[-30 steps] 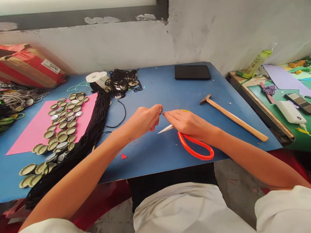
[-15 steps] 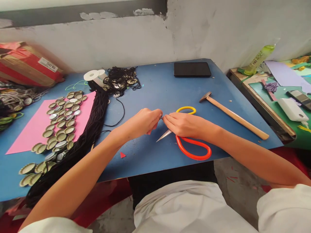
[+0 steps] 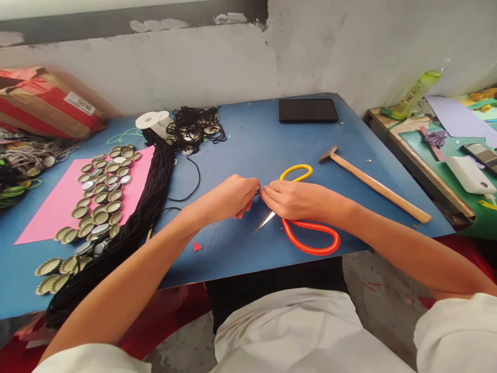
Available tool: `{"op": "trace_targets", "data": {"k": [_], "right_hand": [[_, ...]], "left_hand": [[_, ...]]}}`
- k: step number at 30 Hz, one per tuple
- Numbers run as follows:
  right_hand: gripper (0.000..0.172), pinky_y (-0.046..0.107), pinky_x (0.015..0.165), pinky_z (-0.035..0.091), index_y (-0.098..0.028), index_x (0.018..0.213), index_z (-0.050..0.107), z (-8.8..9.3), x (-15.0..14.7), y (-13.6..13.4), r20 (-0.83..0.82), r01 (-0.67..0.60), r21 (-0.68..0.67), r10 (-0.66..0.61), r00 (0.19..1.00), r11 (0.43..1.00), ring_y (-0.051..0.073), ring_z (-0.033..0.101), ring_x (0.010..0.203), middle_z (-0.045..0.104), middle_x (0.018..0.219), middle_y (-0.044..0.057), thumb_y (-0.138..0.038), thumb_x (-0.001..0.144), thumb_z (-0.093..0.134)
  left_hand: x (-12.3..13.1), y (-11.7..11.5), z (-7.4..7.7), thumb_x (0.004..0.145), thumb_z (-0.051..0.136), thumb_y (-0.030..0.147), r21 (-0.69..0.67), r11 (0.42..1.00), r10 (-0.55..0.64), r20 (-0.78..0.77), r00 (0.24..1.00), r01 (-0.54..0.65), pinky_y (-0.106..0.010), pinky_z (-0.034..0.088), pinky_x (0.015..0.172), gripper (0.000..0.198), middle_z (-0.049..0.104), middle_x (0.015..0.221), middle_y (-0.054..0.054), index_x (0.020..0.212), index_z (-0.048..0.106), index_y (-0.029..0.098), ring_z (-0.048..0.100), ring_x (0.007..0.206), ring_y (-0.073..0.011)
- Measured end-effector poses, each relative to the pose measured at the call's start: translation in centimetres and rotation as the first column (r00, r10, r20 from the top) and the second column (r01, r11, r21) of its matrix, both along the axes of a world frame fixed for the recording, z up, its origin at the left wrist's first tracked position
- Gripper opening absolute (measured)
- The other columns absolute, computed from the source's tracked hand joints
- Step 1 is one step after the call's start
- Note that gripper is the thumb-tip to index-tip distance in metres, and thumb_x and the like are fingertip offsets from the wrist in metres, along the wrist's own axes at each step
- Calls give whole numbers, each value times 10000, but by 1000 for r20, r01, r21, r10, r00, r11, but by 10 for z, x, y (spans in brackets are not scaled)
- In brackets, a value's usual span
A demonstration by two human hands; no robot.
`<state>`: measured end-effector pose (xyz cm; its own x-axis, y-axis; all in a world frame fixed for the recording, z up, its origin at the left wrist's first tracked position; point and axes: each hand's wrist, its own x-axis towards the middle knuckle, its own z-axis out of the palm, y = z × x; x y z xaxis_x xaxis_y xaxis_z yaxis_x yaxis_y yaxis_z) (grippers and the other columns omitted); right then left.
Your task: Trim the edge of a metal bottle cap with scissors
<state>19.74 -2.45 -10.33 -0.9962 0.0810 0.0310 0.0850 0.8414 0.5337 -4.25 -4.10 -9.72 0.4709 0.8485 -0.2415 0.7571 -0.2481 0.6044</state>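
Note:
My left hand [image 3: 229, 198] and my right hand [image 3: 297, 199] meet fingertip to fingertip over the middle of the blue table [image 3: 248, 140]. Both are closed in a pinch on a tiny item between them, too small to name. Under my right hand lie scissors [image 3: 306, 235] with one red and one yellow loop handle, their blade tip pointing left. A bundle of black cords [image 3: 145, 207] runs along the table to the left. Several flattened bottle caps [image 3: 101, 197] lie on a pink sheet [image 3: 50, 207] beside it.
A wooden-handled hammer [image 3: 375, 184] lies to the right of my hands. A black tablet [image 3: 308, 110] sits at the far edge, a white spool [image 3: 149, 120] and tangled black cord with caps [image 3: 196, 127] at the back. A red box [image 3: 42, 103] stands far left, a cluttered side table [image 3: 438, 145] on the right.
My hands have stayed together in the same pinch. The scissors have shifted slightly, so the yellow handle now shows beyond my right hand.

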Motion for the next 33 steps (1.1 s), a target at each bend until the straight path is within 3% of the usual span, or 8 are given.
{"op": "trace_targets", "data": {"k": [4,8,14,19,23,28,30,33], "right_hand": [[354,373,793,533,-56,1181,722,3,3,7,-14,42,-89,-44,999,995,229,694,853,784,1019,116,58,1106,395],[324,356,724,447,-93,1163,676,11,5,8,-73,167,-226,-188,979,960,232,651,824,745,940,90,41,1110,386],[268,327,661,311,-128,1150,660,15,0,0,-208,279,-514,-434,877,811,179,488,727,653,846,31,-7,1100,426],[242,312,639,237,-186,1038,630,8,-2,-1,-285,195,-707,-527,801,679,137,287,657,487,759,-42,-47,1059,433],[197,301,657,248,-208,953,585,9,-2,-2,-327,91,-817,-587,741,570,129,282,674,445,746,-45,-163,1080,442],[327,290,704,284,-210,872,536,22,-1,-12,-341,-112,-925,-667,662,362,121,333,729,411,765,-46,-351,1150,437],[353,288,694,277,-214,841,504,25,-1,-16,-362,-170,-927,-685,632,334,118,322,728,389,753,-52,-378,1149,456],[378,283,688,280,-215,823,493,24,-1,-20,-386,-185,-919,-696,605,349,116,318,721,377,737,-57,-397,1153,469]], "left_hand": [[5,-1,-6,1069,417,197,10,997,70,60,996,-71,-221,553,478,268,704,633,-12,817,493,247,703,469,-155],[10,-5,-6,1106,408,255,134,974,155,202,967,-184,-250,630,567,203,746,716,-22,952,539,233,771,562,-179],[18,-14,-2,1149,435,409,260,898,251,360,899,-355,-320,680,683,257,802,823,-42,1069,595,225,858,744,-243],[20,-17,-6,1126,453,340,275,882,231,457,859,-384,-342,719,737,193,775,789,-7,1096,606,227,863,753,-231],[22,-19,-9,1159,446,362,279,870,231,496,837,-406,-339,736,764,222,796,790,-11,1114,615,225,870,780,-220],[27,-25,-11,1196,440,408,331,834,220,532,817,-441,-313,735,790,261,848,886,-35,1144,616,223,880,817,-207],[30,-28,-11,1198,445,399,351,819,219,540,813,-454,-314,737,809,249,859,911,-33,1147,615,224,886,849,-209],[34,-31,-10,1199,433,383,362,801,244,531,811,-478,-323,741,830,247,863,936,-34,1163,618,222,890,874,-212]]}}
